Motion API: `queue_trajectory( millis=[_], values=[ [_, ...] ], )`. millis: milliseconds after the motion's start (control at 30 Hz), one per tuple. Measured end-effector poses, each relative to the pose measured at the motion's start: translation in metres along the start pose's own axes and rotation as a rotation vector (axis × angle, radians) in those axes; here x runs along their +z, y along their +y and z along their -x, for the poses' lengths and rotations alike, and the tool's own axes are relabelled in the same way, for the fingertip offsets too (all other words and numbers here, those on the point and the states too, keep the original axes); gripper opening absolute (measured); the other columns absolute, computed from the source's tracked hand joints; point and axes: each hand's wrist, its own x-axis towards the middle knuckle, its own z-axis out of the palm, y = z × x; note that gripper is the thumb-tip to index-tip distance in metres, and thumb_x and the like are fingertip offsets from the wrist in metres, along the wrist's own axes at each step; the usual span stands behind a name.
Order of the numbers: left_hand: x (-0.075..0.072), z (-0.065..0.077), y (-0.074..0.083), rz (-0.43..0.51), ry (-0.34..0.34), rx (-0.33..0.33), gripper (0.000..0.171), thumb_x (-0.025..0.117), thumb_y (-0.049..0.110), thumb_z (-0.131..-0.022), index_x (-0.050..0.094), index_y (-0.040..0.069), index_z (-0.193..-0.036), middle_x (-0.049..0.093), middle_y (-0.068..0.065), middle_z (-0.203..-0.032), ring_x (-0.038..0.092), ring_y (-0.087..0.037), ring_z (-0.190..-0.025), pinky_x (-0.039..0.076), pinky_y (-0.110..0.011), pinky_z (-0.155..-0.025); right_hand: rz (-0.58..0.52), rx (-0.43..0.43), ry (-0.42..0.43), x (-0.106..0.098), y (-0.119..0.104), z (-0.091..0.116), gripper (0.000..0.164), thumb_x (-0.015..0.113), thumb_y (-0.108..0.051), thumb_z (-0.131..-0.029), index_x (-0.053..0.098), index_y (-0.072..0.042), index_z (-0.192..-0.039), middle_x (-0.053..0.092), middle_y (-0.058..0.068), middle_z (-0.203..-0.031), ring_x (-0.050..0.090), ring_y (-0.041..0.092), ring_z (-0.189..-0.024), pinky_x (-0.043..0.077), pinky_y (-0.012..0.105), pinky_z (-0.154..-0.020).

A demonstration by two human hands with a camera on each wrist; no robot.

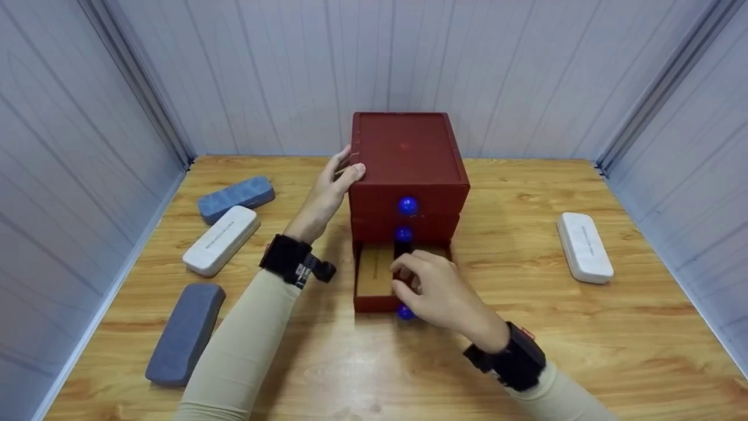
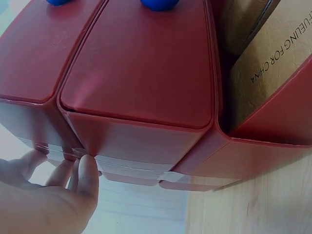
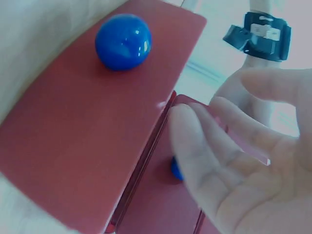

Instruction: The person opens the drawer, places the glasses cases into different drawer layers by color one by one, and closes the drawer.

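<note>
A dark red chest of drawers (image 1: pixel 409 149) with blue ball knobs stands in the middle of the table, its bottom drawer (image 1: pixel 374 304) pulled out. Inside that drawer lies a gold case (image 1: pixel 374 269) with dark lettering; a second gold-brown case (image 2: pixel 243 24) shows beside it in the left wrist view. My left hand (image 1: pixel 327 196) rests on the chest's left side, thumb at the top edge and fingers along the taped wall. Over the drawer is my right hand (image 1: pixel 438 286), fingers loosely bent and holding nothing, close above the bottom knob (image 1: pixel 405 312).
On the left of the table lie a blue case (image 1: pixel 236 197), a white case (image 1: pixel 222 241) and a grey-blue case (image 1: pixel 186 333). Another white case (image 1: pixel 584 247) lies on the right. Pale panel walls (image 1: pixel 280 76) close in the back and both sides.
</note>
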Motion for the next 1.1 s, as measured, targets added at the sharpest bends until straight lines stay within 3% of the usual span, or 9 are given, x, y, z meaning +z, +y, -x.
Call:
queue_trajectory(
  millis=[133,267,500,700,800,1100],
  values=[
    [0.001,0.0,0.0,0.002,-0.005,0.002,0.077,0.062,0.036,-0.105,0.027,0.013,-0.169,0.039,-0.012,-0.166,0.041,-0.025,-0.148,0.034,-0.04,-0.124,-0.13,-0.006,-0.007,-0.009,0.004,0.016,0.011,0.074,-0.013,-0.098,0.076,-0.013,-0.109,0.069,-0.004,-0.094,0.066,0.01,-0.077,0.058,0.027,-0.066],
    [0.001,-0.001,-0.002,-0.004,-0.011,0.008,0.077,0.062,0.036,-0.105,0.027,0.012,-0.169,0.039,-0.011,-0.166,0.04,-0.025,-0.149,0.034,-0.04,-0.124,-0.321,0.029,-0.122,-0.013,0.016,0.032,0.016,0.072,-0.015,-0.102,0.074,-0.011,-0.117,0.073,-0.001,-0.1,0.07,0.013,-0.081,0.061,0.03,-0.07],
    [0.0,-0.001,-0.002,-0.007,-0.01,0.006,0.077,0.062,0.036,-0.105,0.027,0.012,-0.169,0.039,-0.012,-0.166,0.04,-0.025,-0.149,0.034,-0.04,-0.124,-0.615,0.157,-0.311,-0.009,0.036,0.055,0.032,0.066,-0.019,-0.107,0.065,0.001,-0.132,0.072,0.02,-0.111,0.074,0.033,-0.089,0.064,0.035,-0.076],
    [-0.001,0.001,-0.002,-0.006,-0.006,0.002,0.077,0.061,0.037,-0.105,0.027,0.013,-0.169,0.039,-0.012,-0.166,0.041,-0.025,-0.149,0.033,-0.04,-0.125,-0.826,0.234,-0.424,-0.001,0.047,0.064,0.039,0.059,-0.02,-0.11,0.058,0.01,-0.136,0.066,0.031,-0.119,0.073,0.038,-0.091,0.065,0.046,-0.078],
    [-0.001,0.002,-0.002,-0.001,-0.002,0.001,0.076,0.061,0.036,-0.105,0.028,0.013,-0.169,0.04,-0.012,-0.165,0.041,-0.025,-0.148,0.034,-0.04,-0.125,-0.892,0.297,-0.463,0.006,0.05,0.066,0.041,0.058,-0.021,-0.111,0.057,0.011,-0.135,0.066,0.03,-0.119,0.073,0.037,-0.091,0.065,0.048,-0.077],
    [-0.002,0.002,0.0,0.004,-0.007,-0.001,0.077,0.062,0.036,-0.105,0.028,0.013,-0.169,0.039,-0.011,-0.166,0.041,-0.024,-0.148,0.033,-0.039,-0.125,-0.993,0.534,-0.512,0.019,0.057,0.064,0.049,0.057,-0.028,-0.11,0.052,0.01,-0.141,0.071,0.021,-0.114,0.073,0.021,-0.081,0.065,0.036,-0.073]
  ],
)
